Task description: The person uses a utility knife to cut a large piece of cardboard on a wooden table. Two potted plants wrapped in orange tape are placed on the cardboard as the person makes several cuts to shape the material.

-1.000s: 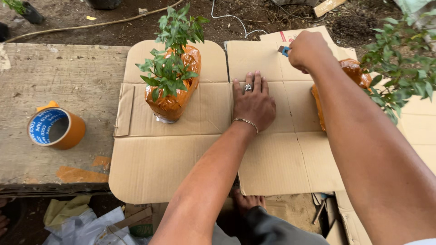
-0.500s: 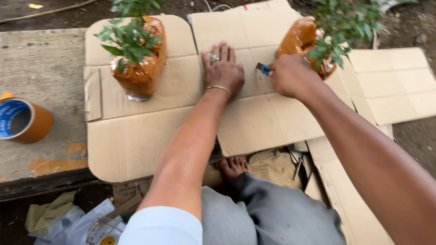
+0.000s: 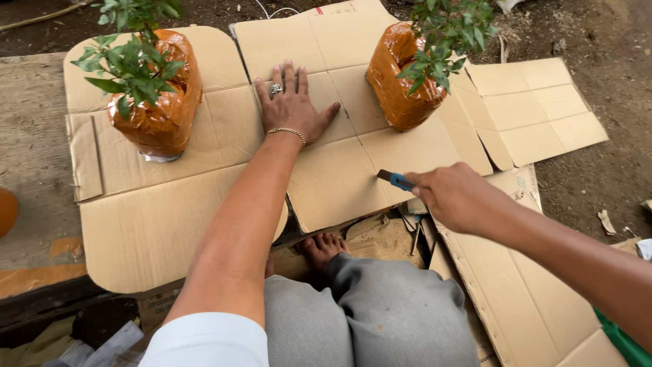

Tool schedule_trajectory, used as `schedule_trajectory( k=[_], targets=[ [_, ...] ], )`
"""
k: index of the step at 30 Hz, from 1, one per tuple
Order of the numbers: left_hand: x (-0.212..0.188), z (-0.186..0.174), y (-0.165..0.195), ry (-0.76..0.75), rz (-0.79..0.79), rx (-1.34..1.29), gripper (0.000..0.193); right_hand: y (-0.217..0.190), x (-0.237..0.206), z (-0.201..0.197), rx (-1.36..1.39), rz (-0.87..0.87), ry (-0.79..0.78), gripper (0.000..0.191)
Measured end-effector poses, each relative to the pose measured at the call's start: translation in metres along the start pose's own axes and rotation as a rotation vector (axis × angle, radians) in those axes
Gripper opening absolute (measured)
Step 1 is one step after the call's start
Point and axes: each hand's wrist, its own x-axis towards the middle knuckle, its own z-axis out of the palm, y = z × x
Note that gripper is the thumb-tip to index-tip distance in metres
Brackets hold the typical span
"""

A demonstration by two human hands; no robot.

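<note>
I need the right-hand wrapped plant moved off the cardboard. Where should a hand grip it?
Grip the orange wrapped root ball around its bulging middle, coming from the near right side. It leans, and its leafy top is too thin to hold; the left hand blocks the other side.

Soft, even daylight, with no hard shadows.

The pale cardboard [image 3: 170, 224] is bright but not overexposed, and the orange wrapping of the two plants [image 3: 163, 115] shows small glossy highlights. A weak shadow lies under the left hand [image 3: 292, 109]. The centre is sharp; the right hand [image 3: 458, 197] is slightly blurred. The wide lens stretches the arms near the lower edge.
</note>
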Motion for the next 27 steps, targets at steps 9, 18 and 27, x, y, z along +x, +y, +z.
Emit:
schedule_trajectory(
  k=[9, 18, 27],
  targets=[
    [0.002, 0.003, 0.0, 0.005, 0.003, 0.007, 0.102, -0.014, -0.046, 0.002, 0.094, 0.13, -0.092, 0.044],
    [0.001, 0.002, 0.001, 0.012, -0.001, 0.002, 0.101, -0.021, -0.054, -0.004, 0.108, 0.121, -0.106, 0.045],
    [0.0, -0.001, 0.002, 0.002, -0.001, -0.007, 0.101, -0.006, -0.054, 0.012, 0.1, 0.106, -0.1, 0.049]
  ],
)
